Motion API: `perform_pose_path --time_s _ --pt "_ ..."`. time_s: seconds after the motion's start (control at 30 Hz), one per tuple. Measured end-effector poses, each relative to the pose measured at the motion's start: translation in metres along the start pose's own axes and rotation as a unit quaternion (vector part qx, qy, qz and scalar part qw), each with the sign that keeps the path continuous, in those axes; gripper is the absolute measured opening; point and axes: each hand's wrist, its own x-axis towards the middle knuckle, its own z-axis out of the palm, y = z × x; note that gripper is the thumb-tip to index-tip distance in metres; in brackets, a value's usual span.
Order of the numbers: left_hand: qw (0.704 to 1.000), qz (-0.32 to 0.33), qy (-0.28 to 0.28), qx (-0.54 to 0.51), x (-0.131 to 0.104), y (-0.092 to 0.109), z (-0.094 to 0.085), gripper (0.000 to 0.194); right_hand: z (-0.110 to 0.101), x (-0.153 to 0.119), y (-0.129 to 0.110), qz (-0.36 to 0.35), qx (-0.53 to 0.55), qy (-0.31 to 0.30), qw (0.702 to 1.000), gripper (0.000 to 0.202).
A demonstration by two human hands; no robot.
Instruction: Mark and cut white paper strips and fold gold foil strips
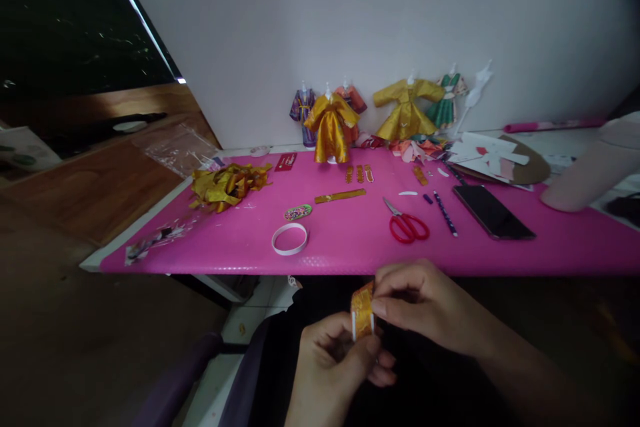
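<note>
left hand (334, 361) grips gold-covered band (363, 315), white showing at the rim, thumb against fingers. right hand (431, 308) pinches band's upper right edge. band is held up just off near edge of pink table (345, 250). on table: white ring (289, 254) near left, red-handled scissors (401, 218) right of it, gold strip (340, 196) farther, phone (494, 212) right, gold scraps (225, 188) far left.

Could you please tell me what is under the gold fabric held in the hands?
White edges show on either side of the gold fabric; whatever lies beneath its middle is covered.
</note>
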Motion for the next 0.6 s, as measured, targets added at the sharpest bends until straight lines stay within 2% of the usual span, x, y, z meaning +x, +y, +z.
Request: perform_pose_path --time_s 0.6 --pt "1.000 0.012 0.009 -0.018 -0.0003 0.0029 0.0043 0.018 0.0000 0.0008 -0.0010 0.002 0.013 0.007 1.000 0.020"
